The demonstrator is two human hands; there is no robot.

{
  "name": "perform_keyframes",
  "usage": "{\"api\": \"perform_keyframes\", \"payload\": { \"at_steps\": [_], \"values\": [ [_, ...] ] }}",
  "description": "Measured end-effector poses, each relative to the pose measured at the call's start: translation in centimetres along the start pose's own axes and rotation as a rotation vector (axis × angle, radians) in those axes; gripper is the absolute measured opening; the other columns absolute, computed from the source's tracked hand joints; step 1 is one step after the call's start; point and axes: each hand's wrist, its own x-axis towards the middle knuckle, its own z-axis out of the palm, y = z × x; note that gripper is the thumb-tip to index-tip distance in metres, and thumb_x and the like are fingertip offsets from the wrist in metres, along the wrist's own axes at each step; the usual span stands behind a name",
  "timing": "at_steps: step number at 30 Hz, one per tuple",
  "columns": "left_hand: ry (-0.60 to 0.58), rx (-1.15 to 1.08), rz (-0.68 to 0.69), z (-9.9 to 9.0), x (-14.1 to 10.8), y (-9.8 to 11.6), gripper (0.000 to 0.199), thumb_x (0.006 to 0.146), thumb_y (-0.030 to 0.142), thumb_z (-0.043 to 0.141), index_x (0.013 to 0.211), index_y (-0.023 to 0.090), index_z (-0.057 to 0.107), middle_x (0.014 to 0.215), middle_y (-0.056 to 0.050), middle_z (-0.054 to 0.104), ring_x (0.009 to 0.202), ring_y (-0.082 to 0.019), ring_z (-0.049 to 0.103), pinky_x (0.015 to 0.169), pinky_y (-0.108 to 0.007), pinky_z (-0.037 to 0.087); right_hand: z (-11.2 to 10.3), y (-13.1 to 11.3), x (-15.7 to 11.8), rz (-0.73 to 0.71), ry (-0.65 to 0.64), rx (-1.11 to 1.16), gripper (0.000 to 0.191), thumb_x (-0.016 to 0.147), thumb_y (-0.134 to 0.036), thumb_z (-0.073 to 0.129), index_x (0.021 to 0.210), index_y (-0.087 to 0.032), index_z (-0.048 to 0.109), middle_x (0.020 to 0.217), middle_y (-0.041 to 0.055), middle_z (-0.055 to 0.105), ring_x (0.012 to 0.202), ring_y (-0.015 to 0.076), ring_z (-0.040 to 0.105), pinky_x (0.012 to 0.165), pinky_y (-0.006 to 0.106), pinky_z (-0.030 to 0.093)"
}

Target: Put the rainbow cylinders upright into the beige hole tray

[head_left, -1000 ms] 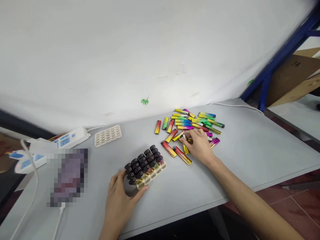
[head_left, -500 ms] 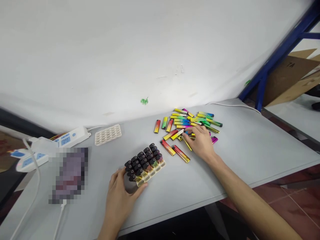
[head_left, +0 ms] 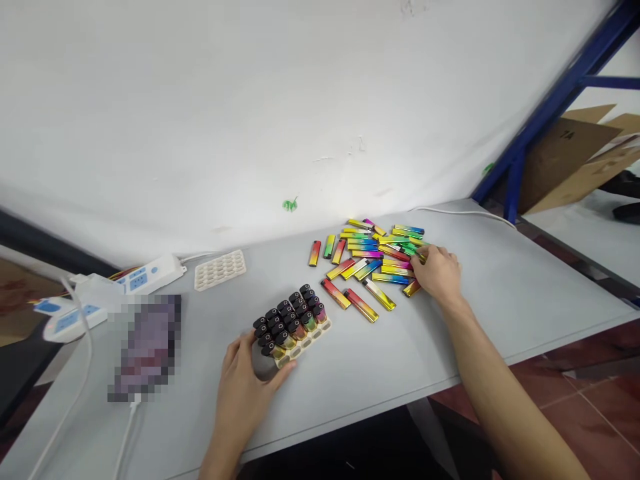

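Observation:
A cream tray point(head_left: 310, 342) with oval slots holds several lighters point(head_left: 287, 320) standing upright, their black ends up. The row of slots nearest me has nothing in it. My left hand point(head_left: 243, 383) grips the tray's left end, thumb at the near corner and fingers on the far side. A spread of shiny, multicoloured lighters point(head_left: 365, 253) lies loose to the right of the tray. At the right edge of this pile is my right hand point(head_left: 441, 277), its fingers bent down over the lighters. A gold-ended lighter point(head_left: 411, 288) shows beside it. The back of the hand hides what its fingertips hold.
A second cream tray point(head_left: 220, 269) with bare slots lies near the wall. To the left are white power strips point(head_left: 155, 272), cables and a blurred-out object point(head_left: 150, 347) with a white cable. Cardboard boxes point(head_left: 565, 160) stand behind a blue frame point(head_left: 513, 180) at right.
My right hand has moved right, from the pile's middle to its right edge, uncovering several lighters. A white-and-gold lighter lies turned at the front. My left hand stays on the tray.

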Motion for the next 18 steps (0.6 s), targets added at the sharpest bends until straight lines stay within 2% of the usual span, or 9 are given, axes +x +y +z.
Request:
{"api": "perform_keyframes", "payload": {
  "at_steps": [4,10,13,16,18],
  "values": [
    [0.009,0.003,0.001,0.2,0.0,-0.1,0.076,0.072,0.065,0.068,0.129,0.02,0.046,0.126,-0.013,0.058,0.125,-0.037,0.052,0.103,-0.056,0.046,0.1,-0.1,0.1,0.0,-0.013,0.013,0.038,0.085,-0.03,0.053,0.114,-0.014,0.069,0.112,0.0185,0.067,0.104,0.0345,0.056,0.09,0.047,0.041],
    [-0.017,0.005,-0.009,0.0,-0.1,0.1,0.076,0.074,0.064,0.067,0.131,0.019,0.046,0.128,-0.014,0.057,0.127,-0.037,0.05,0.103,-0.057,0.046,0.2,0.4,0.3,-0.017,-0.036,0.019,0.038,0.087,-0.034,0.051,0.113,-0.017,0.073,0.111,0.0171,0.069,0.102,0.0329,0.061,0.089,0.046,0.043],
    [-0.012,-0.001,0.003,0.0,-0.1,0.1,0.075,0.074,0.064,0.067,0.131,0.02,0.046,0.128,-0.014,0.057,0.127,-0.038,0.05,0.104,-0.058,0.045,-0.1,0.3,0.4,-0.009,-0.056,0.054,0.034,0.086,-0.034,0.051,0.108,-0.016,0.07,0.103,0.0157,0.07,0.098,0.0318,0.062,0.086,0.044,0.044],
    [-0.01,-0.002,-0.006,0.1,-0.1,0.0,0.075,0.073,0.064,0.068,0.131,0.02,0.047,0.129,-0.014,0.056,0.125,-0.038,0.051,0.103,-0.058,0.045,-0.6,-0.5,0.2,0.061,-0.009,0.195,0.033,0.085,-0.035,0.05,0.11,-0.015,0.061,0.099,0.0147,0.07,0.093,0.0306,0.063,0.079,0.041,0.045],
    [-0.011,0.0,-0.013,0.1,-0.1,0.0,0.077,0.072,0.064,0.067,0.132,0.02,0.047,0.13,-0.014,0.056,0.125,-0.038,0.052,0.103,-0.057,0.046,-0.9,-1.4,-0.4,0.093,0.03,0.377,0.035,0.086,-0.035,0.049,0.115,-0.016,0.051,0.097,0.0135,0.069,0.084,0.0276,0.063,0.072,0.038,0.046]
  ]
}}
